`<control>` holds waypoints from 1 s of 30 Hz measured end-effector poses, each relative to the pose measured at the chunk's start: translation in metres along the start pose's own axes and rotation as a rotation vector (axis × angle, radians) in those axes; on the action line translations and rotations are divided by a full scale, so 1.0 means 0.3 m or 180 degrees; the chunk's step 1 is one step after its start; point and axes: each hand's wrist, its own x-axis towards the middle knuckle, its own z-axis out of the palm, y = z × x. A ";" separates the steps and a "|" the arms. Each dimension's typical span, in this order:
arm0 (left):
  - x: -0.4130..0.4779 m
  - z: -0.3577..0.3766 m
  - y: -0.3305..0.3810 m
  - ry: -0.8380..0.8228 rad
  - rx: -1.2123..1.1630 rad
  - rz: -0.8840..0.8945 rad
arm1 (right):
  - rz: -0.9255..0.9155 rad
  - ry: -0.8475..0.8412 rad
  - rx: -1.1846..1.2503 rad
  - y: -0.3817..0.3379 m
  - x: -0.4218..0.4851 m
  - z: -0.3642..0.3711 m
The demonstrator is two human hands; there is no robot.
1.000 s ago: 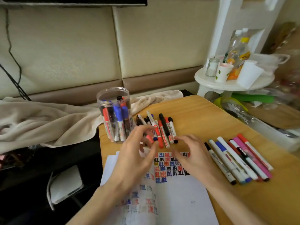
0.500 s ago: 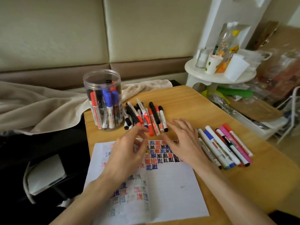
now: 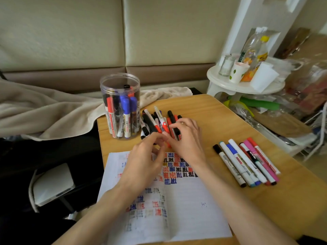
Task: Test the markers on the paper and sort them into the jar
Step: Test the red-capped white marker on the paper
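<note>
A clear plastic jar (image 3: 120,82) stands at the table's back left with several red, blue and black markers upright in it. Just right of it lies a pile of loose markers (image 3: 152,121). My right hand (image 3: 187,140) lies over the near end of the pile, its fingers and thumb curled round a red marker (image 3: 167,125). My left hand (image 3: 145,161) hovers over the top of the paper (image 3: 191,209), fingers loosely curled, their tips beside my right thumb. Red, blue and black test marks cover the paper's top and left.
A row of several markers (image 3: 247,161) lies on the wooden table (image 3: 221,121) to the right of the paper. A beige blanket (image 3: 44,114) lies left of the jar. A white side table (image 3: 247,85) with cups and bottles stands at the back right.
My right hand moved forward and left onto the marker pile and closed on a red marker. My left hand moved up beside it. The view shifted a little.
</note>
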 end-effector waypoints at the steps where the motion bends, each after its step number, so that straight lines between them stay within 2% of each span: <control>1: 0.001 0.000 0.002 0.0018 -0.0032 0.0004 | 0.0048 0.0095 -0.0036 -0.011 0.008 0.009; 6: 0.004 -0.013 0.001 0.0037 -0.0123 0.0004 | 0.0275 0.0291 -0.0202 -0.051 0.022 0.029; 10: 0.005 -0.023 -0.009 0.0089 -0.0108 -0.0012 | 0.0339 0.0606 0.0033 -0.060 0.001 0.012; 13: 0.008 -0.030 -0.011 0.0131 -0.0127 -0.0036 | 0.0421 0.1047 0.0687 -0.064 -0.044 -0.055; 18: 0.006 -0.035 -0.006 0.0218 0.0140 0.0282 | 0.0420 0.1365 0.2491 -0.078 -0.148 -0.235; 21: -0.004 -0.029 0.005 0.0124 0.0403 0.0448 | 0.0604 0.1320 0.2861 -0.082 -0.191 -0.308; 24: -0.015 -0.023 0.019 -0.0218 0.0508 0.0405 | 0.1004 0.1279 0.3109 -0.085 -0.216 -0.333; 28: -0.033 -0.006 0.018 -0.0612 0.0462 0.0423 | 0.1439 0.1312 0.3407 -0.090 -0.234 -0.326; 30: -0.033 0.005 0.013 -0.0611 0.0429 0.0346 | 0.1570 0.1296 0.3560 -0.100 -0.241 -0.327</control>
